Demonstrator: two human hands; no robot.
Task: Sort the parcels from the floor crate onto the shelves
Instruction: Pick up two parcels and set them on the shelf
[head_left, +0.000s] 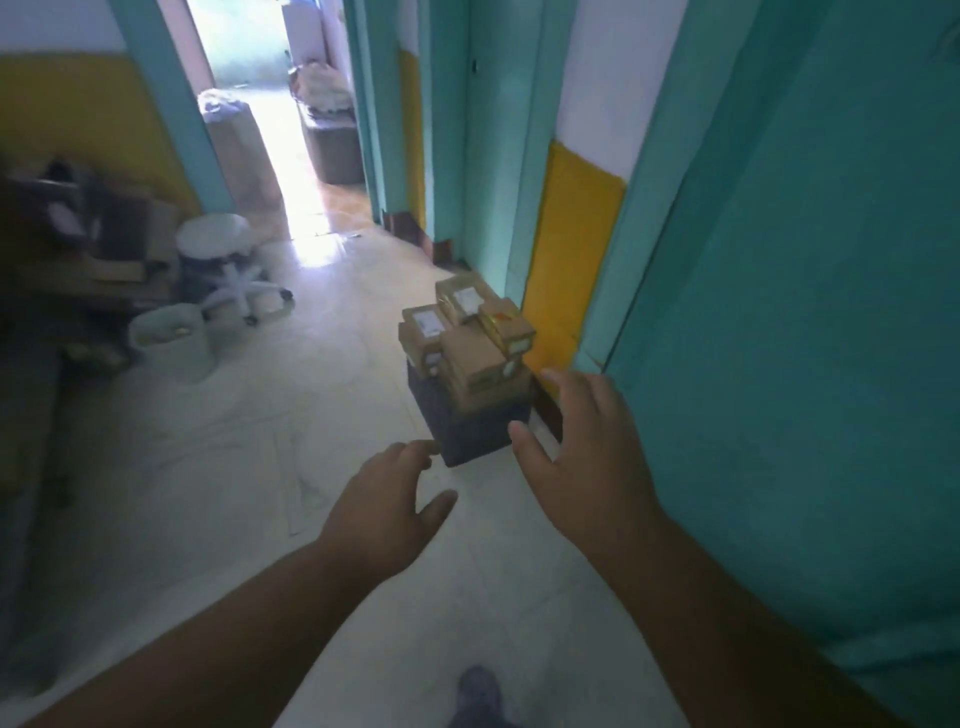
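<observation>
Both bare, empty, fingers spread: left hand and right hand before the dark boxy floor crate against the teal wall, heaped with brown cardboard parcels, white labels blurred, unreadable.

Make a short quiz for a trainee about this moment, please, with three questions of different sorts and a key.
1. True or false: the left hand already holds a parcel.
2. Where does the dark crate stand?
A. on a shelf
B. on the floor beside the teal and yellow wall
C. on the white stool
3. Fill in: the brown parcels are piled ____ the crate's rim.

Key
1. False. Both the left hand and the right hand are open and empty, spread toward the crate.
2. B. The white stool stands apart, further left.
3. Above.
</observation>
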